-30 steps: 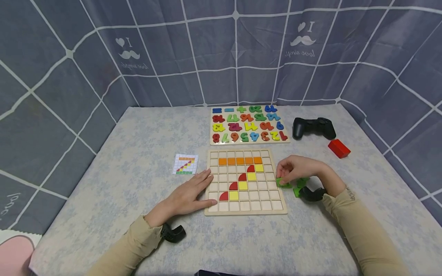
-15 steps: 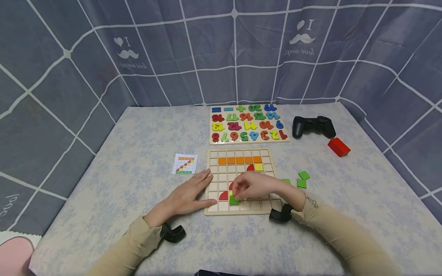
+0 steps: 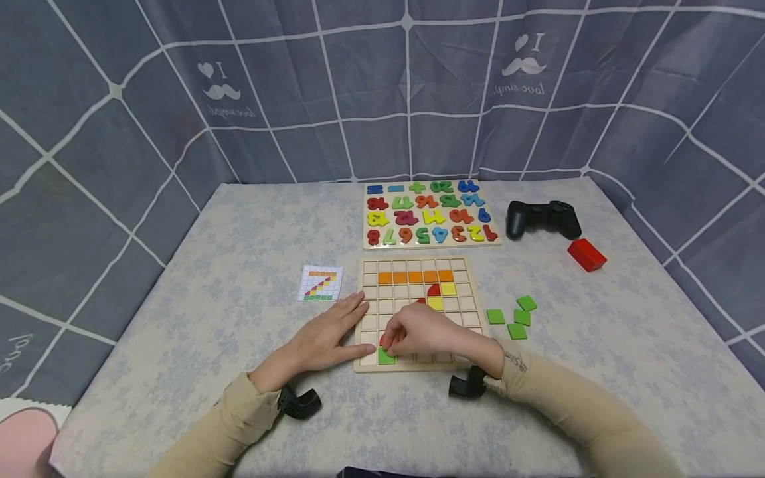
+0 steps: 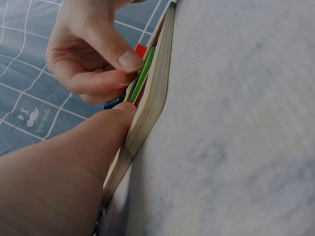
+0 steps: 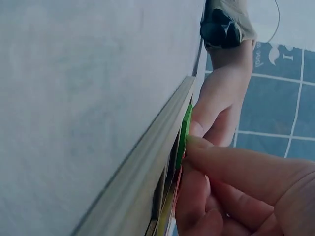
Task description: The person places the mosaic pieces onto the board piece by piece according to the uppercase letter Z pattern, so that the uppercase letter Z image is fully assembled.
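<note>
My right hand (image 3: 421,328) pinches a green square tile (image 3: 386,357) between thumb and fingers, at the second cell from the left in the nearest row of the wooden grid board (image 3: 418,368). In the right wrist view the tile (image 5: 184,137) is slightly tilted at the board's edge. My left hand (image 3: 323,338) lies with fingers extended on the board's left edge, its thumb at the near left corner. Orange squares form a row on the board; yellow squares (image 3: 448,289) and red quarter-circles (image 3: 433,290) run diagonally, partly hidden by my right hand.
Several loose green tiles (image 3: 516,331) lie right of the board. A printed pattern card (image 3: 321,283) lies to its left. Behind stands a number puzzle board (image 3: 430,244), with a black game controller (image 3: 542,220) and a red block (image 3: 587,255) at the right.
My right hand has moved left from the loose green tiles to the board, carrying one green tile over the nearest row and down to its second cell. My left hand has stayed in place.
</note>
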Tool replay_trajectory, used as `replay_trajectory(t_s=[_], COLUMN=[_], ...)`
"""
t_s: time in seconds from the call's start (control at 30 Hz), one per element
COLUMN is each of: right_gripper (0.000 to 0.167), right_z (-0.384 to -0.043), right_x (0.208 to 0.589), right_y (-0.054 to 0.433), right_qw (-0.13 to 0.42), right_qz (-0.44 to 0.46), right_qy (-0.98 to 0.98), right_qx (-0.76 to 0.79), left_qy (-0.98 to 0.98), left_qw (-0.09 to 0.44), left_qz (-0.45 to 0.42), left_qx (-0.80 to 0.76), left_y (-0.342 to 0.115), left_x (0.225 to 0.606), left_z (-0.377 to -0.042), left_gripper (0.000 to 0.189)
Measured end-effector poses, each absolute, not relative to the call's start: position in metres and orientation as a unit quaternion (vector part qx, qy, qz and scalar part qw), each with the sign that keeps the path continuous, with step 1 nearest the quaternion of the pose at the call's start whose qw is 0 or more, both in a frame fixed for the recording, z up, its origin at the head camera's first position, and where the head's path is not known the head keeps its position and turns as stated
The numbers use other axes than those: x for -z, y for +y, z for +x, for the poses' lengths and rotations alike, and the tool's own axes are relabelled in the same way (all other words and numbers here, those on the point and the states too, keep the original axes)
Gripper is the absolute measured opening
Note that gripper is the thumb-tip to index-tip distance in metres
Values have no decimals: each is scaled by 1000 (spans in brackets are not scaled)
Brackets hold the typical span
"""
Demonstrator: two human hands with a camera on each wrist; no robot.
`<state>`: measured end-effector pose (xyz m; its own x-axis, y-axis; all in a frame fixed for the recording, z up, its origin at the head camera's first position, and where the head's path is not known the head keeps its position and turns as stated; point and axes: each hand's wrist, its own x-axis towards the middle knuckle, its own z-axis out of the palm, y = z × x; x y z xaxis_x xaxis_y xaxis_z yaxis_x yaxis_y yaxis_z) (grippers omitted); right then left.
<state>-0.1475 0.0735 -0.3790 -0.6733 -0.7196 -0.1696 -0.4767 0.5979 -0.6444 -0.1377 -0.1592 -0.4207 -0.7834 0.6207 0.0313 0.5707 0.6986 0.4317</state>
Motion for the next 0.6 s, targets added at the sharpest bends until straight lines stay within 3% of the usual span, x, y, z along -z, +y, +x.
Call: replay_trajectory(t_s=[0.23,0.6], right_gripper=[6,19], right_z=[-151,-178], right_x=[378,374], right_y=[97,171], right_qw=[221,333], right_qz=[-355,-362], right_qy=[861,786], right_qx=[290,373], left_qy=[919,916], left_qw=[63,60], left_qz=[324,330], left_qx=[-214,-219], left_y=[-159,-160], left_x=[421,421], left_z=[-138,-138], left_gripper=[83,83])
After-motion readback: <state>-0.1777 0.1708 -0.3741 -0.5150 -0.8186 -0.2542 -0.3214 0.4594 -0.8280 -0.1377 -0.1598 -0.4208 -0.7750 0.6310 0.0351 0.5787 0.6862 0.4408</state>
